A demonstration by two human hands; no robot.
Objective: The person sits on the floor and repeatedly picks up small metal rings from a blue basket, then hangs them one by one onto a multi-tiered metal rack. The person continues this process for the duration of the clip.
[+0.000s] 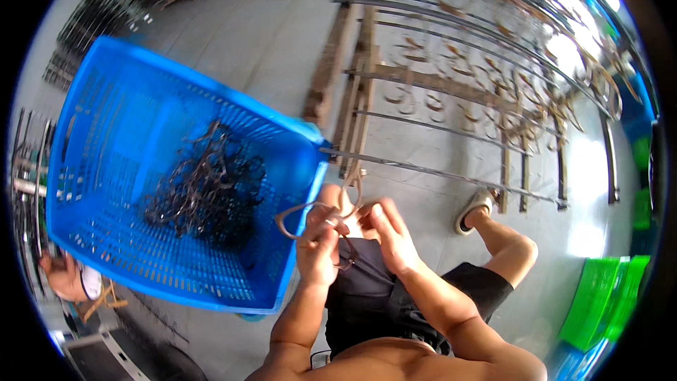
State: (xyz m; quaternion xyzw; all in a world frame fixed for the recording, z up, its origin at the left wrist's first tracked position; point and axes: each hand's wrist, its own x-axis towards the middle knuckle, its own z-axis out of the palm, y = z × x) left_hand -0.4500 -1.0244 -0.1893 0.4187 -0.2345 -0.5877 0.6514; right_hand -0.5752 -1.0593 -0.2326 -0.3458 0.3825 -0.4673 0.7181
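In front of my lap, my left hand [319, 246] is closed around several brownish eyeglass frames [287, 217] with ring-shaped rims that stick out past the fingers. My right hand [390, 233] is close beside it, its fingers bent at the upper end of the same bunch; blur hides exactly what they touch. A large blue plastic basket [174, 71] lies open to view on the left. Dark, glossy, tangled pieces [211, 185] are heaped inside it.
Ahead to the right, a wooden rack [365, 63] carries metal rods [444, 169] with many curved brownish pieces hanging. Green plastic baskets [603, 296] are stacked at lower right. Another person [66, 278] appears at far left. A black-framed panel [100, 360] lies at lower left.
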